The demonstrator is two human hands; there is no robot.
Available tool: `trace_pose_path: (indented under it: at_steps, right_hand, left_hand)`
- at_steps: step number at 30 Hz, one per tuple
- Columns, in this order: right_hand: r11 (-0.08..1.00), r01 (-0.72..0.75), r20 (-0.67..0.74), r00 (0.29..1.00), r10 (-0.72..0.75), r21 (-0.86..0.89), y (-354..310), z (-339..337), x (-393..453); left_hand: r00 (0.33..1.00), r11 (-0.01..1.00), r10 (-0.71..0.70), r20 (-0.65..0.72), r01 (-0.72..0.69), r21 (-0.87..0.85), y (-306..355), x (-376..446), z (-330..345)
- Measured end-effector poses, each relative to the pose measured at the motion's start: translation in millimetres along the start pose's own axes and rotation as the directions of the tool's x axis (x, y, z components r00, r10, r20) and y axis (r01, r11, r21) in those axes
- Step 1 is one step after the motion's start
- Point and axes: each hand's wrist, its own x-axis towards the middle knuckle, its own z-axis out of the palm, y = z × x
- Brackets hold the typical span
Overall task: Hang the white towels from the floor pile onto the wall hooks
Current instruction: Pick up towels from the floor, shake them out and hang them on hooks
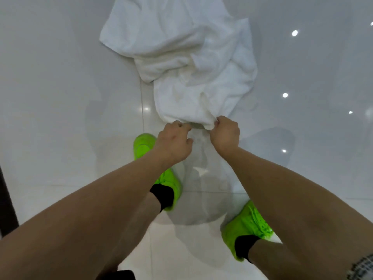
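A crumpled pile of white towels [181, 57] lies on the glossy white floor ahead of me, running from the top of the view down to my hands. My left hand [173, 142] and my right hand [225, 134] are side by side at the near edge of the pile. Both have curled fingers that pinch the hem of the nearest towel [187, 106], lifting it slightly off the floor. No wall hooks are in view.
My feet in bright green shoes stand on the tiles, the left shoe [149, 158] right behind my left hand, the right shoe [246, 227] nearer me. A dark vertical edge [6, 199] stands at the far left. Ceiling lights reflect in the floor.
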Motion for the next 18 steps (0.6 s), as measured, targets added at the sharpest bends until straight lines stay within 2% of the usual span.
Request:
trace_pose_path:
  at_steps: [5, 8, 12, 18]
  right_hand:
    - [0.999, -0.029, -0.078, 0.996, 0.032, 0.046, -21.8, -104.7, -72.4]
    - [0.988, 0.0, -0.146, 0.989, 0.023, 0.154, -46.0, -185.9, -121.5]
    - [0.961, 0.051, -0.271, 0.962, 0.026, 0.273, -78.8, -312.2, -193.5]
    - [0.901, 0.205, -0.393, 0.919, -0.042, 0.382, -99.6, -510.9, -293.6]
  left_hand:
    - [0.997, 0.997, 0.073, 0.0, -0.073, 0.037, 56.8, -74.9, -73.5]
    - [0.987, 0.983, 0.159, -0.001, -0.158, 0.094, 102.5, -131.2, -132.3]
    - [0.964, 0.955, 0.254, -0.078, -0.237, 0.18, 185.0, -209.2, -223.1]
    - [0.863, 0.89, 0.442, -0.243, -0.39, 0.237, 338.9, -312.9, -345.4]
